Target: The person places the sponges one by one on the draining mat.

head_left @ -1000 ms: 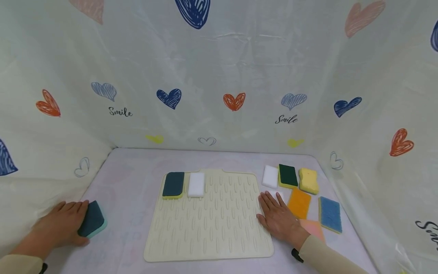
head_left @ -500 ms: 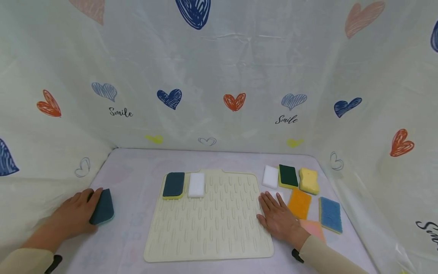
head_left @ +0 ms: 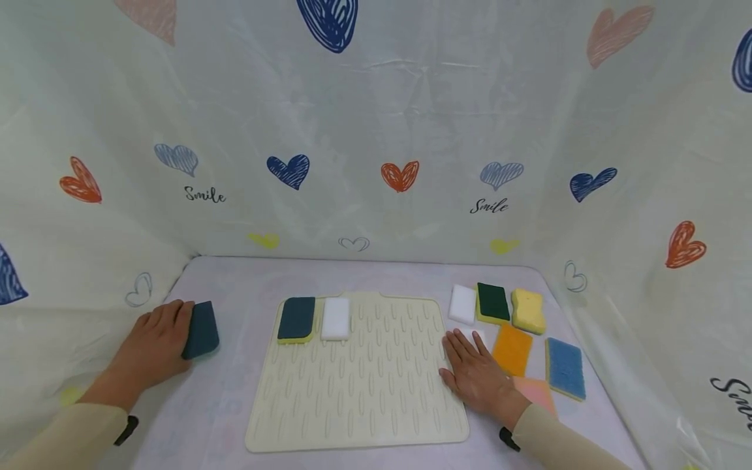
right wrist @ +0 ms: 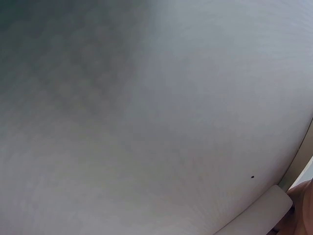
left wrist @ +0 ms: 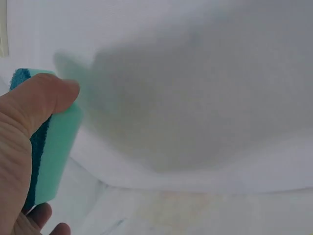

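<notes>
My left hand [head_left: 154, 343] grips a sponge [head_left: 202, 329] with a dark teal scouring pad and a mint-green foam side. In the left wrist view the thumb presses on the foam of this sponge [left wrist: 62, 147], and a soft shadow falls on the cloth beyond it. My right hand [head_left: 474, 371] lies flat with fingers extended at the right edge of the cream ridged mat [head_left: 364, 398]. A white sponge [head_left: 480, 337] shows partly from behind its fingers. Only a corner of the right hand [right wrist: 302, 210] shows in the right wrist view, beside a white block [right wrist: 259, 215].
On the mat's back left lie a dark-topped yellow sponge [head_left: 297, 318] and a white sponge [head_left: 336, 319]. Right of the mat are a white sponge [head_left: 463, 304], a green-topped one [head_left: 492, 301], a yellow one [head_left: 529, 311], an orange one [head_left: 512, 349], a blue one [head_left: 565, 367] and a pink one [head_left: 536, 393].
My left hand has moved away from me and to the right, carrying the teal sponge toward the mat. My right hand stays in the same place.
</notes>
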The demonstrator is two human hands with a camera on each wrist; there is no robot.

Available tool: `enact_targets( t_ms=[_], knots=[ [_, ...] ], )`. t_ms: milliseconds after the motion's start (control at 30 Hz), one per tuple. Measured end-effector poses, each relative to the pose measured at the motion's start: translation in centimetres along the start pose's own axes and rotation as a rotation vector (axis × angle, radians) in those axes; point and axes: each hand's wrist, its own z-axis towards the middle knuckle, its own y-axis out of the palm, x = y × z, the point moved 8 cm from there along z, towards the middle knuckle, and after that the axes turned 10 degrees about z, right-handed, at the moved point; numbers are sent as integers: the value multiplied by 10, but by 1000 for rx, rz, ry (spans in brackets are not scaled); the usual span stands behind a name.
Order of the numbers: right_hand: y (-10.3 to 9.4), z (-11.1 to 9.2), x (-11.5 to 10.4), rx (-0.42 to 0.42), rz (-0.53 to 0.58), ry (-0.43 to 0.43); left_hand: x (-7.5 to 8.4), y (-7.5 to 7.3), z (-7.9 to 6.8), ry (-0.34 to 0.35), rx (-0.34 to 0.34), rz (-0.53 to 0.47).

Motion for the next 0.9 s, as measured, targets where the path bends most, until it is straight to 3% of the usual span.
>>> enact_targets(
  t_ms=[233,767,900],
  knots=[
    [1,1,0,10,1,-3,10,-1,17,-3,-20,-1],
    [2,1,1,1,1,3,28,-20,45,-8,97,-29],
    [3,1,2,5,4,5,37,-28,54,-1,72,-40]
  ],
)
